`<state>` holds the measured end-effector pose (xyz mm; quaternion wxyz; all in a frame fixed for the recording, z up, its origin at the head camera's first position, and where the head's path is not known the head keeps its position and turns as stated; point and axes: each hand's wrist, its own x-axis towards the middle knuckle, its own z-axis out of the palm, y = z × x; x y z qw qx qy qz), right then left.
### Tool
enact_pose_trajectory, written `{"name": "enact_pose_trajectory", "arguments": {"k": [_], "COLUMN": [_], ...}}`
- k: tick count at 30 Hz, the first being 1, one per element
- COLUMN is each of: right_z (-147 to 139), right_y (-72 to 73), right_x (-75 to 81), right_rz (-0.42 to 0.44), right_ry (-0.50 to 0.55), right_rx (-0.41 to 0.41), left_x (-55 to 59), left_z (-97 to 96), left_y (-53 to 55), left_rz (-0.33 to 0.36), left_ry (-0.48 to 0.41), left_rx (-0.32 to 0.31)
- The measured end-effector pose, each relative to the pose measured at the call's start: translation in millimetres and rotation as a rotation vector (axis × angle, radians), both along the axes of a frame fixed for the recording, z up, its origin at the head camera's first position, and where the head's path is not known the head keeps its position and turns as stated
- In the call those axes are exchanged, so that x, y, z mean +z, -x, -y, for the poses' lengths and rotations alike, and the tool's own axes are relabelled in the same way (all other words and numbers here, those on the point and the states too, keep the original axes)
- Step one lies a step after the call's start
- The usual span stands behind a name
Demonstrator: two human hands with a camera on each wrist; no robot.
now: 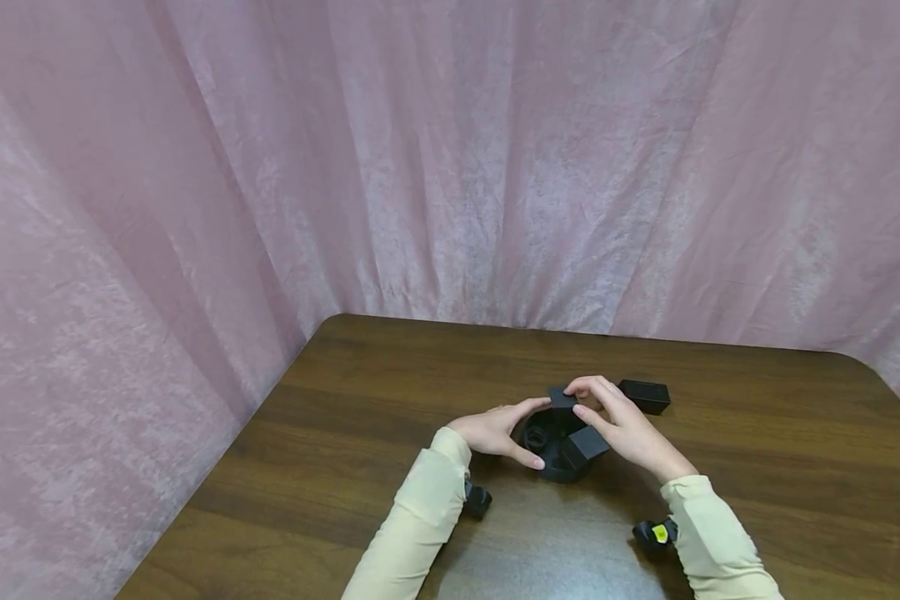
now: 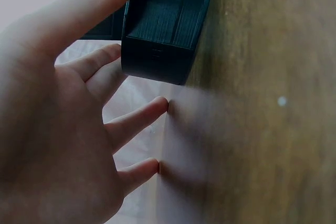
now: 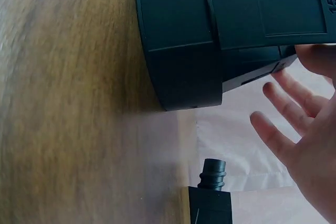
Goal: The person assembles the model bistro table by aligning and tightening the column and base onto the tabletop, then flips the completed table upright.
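A black round holder [image 1: 562, 473] stands on the table, with a coil-like ring inside its left part. My left hand [image 1: 495, 432] grips its left side, thumb at the near rim and forefinger along the far side; the other fingertips touch the table in the left wrist view. At the far rim, my right hand [image 1: 630, 429] pinches a black rectangular block [image 1: 562, 398] by its top. A second black block [image 1: 587, 444] sits tilted in the holder's right side, and raised digits show on a block [image 3: 268, 9] in the right wrist view.
Another black block [image 1: 645, 396] lies on the wooden table [image 1: 390, 375] behind my right hand; a ribbed neck [image 3: 212, 174] juts from it. Black wrist cameras hang under both sleeves. A pink curtain [image 1: 450, 167] hangs along the table's far and left edges.
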<state>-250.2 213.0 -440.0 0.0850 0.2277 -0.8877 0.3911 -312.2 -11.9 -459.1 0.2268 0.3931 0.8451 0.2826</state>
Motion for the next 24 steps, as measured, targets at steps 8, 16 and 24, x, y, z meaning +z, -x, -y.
{"name": "enact_pose_trajectory", "arguments": {"k": [8, 16, 24], "right_z": [0.1, -0.4, -2.0], "right_y": [-1.7, -1.7, 0.9], "right_x": [-0.5, -1.9, -3.1], "right_rz": [0.092, 0.07, 0.009], "right_ry": [-0.04, -0.061, -0.076], "right_rx": [0.041, -0.006, -0.106], "left_x": [0.2, 0.9, 1.8], "left_z": [-0.1, -0.1, -1.5], "left_y": [-1.0, -3.1, -3.9], "left_rz": [-0.024, 0.028, 0.075], "left_ry": [0.006, -0.019, -0.052], "left_rx": [-0.037, -0.048, -0.057]}}
